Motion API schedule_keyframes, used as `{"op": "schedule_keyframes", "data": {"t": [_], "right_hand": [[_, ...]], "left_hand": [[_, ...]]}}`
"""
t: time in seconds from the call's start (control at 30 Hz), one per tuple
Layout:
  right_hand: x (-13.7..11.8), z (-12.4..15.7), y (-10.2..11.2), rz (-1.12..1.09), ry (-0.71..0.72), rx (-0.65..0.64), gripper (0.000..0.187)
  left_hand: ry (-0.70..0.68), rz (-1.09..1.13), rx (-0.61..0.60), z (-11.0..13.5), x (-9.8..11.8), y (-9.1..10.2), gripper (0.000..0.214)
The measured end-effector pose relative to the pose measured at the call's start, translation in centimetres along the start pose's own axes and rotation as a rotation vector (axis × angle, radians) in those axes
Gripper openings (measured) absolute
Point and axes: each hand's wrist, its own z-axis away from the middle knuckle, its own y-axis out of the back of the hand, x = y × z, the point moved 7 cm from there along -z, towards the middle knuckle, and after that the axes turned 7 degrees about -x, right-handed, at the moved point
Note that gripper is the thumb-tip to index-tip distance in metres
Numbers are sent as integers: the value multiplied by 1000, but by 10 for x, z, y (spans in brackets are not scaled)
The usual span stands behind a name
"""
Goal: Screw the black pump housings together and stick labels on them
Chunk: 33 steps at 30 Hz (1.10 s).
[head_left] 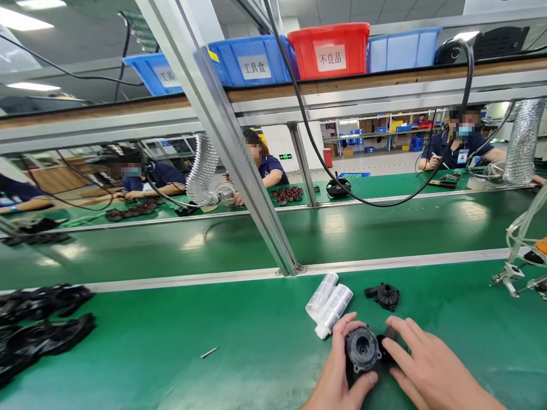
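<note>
My left hand (342, 370) is wrapped round a black round pump body (363, 348), whose open face with a central hole points up at me. Close to its right side, my right hand (427, 359) has its fingers curled on a small dark part (387, 344), mostly hidden by the fingers. I cannot tell whether that part is joined to the pump body. Beyond both hands lies a black pump cover (386, 296) with a side spout. Two white label rolls (334, 310) rest just past my left hand.
A thin metal pin (209, 352) lies on the green bench (171, 330). Black parts (47, 330) are piled at left. A metal fixture with tubes (513, 273) stands at right. An aluminium post (239, 148) rises ahead; co-workers sit beyond the conveyor (367, 228).
</note>
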Motion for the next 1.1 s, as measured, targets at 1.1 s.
{"op": "schedule_keyframes", "data": {"t": [1.1], "right_hand": [[28,10,-21,-1281,-481,-161,41]], "left_hand": [[-137,-47,87,-9,22,-4,110]]}}
